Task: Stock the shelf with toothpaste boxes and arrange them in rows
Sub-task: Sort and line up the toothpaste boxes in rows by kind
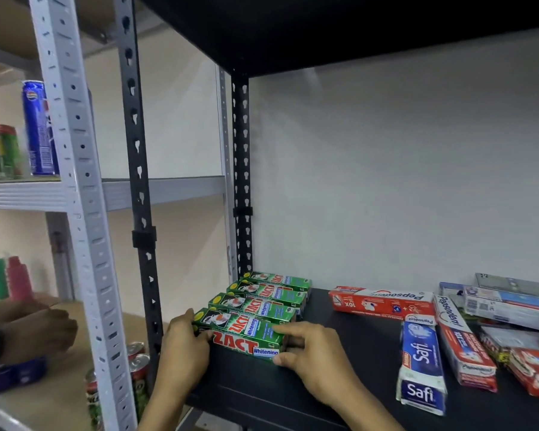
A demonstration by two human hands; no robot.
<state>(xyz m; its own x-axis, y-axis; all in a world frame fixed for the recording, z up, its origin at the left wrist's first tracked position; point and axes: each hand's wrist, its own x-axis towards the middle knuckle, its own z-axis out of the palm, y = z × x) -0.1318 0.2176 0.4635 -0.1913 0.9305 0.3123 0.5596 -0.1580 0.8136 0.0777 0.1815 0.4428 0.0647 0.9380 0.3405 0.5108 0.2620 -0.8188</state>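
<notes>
Far left, grey rack (pixel 75 194): blue can (pixel 39 129) and green-red can (pixel 0 150) on the upper level, print too blurred to read. Below: green and pink bottles (pixel 8 279), another person's hand (pixel 44 332) with a wrist strap, more cans (pixel 137 368) by the rack post.

Black shelf (pixel 371 353), left end: ZACT boxes (pixel 268 293) in one row front to back, side by side, hard against the left post. Green cartons, red "ZACT" lettering, blue-white "Whitening" tag, small picture at the left end of each.

Front box (pixel 246 340) at the shelf's front-left corner, lying flat, parallel with the rest. Left hand (pixel 184 346) curled round its left end. Right hand (pixel 308 353) gripping its right end, thumb on the front face, fingers over the top.

Mid shelf: red Pepsodent box (pixel 380 301), flat, text upside down, "10X" legible. Right and nearer: blue Safi box (pixel 420 365), end-on, "Safi" on both face and flap. Just beside it: second Pepsodent box (pixel 462 340), white-red, name along the length, "10X" on the red part.

Far right: loose pile (pixel 511 306) of more cartons, overlapping, labels unreadable.
</notes>
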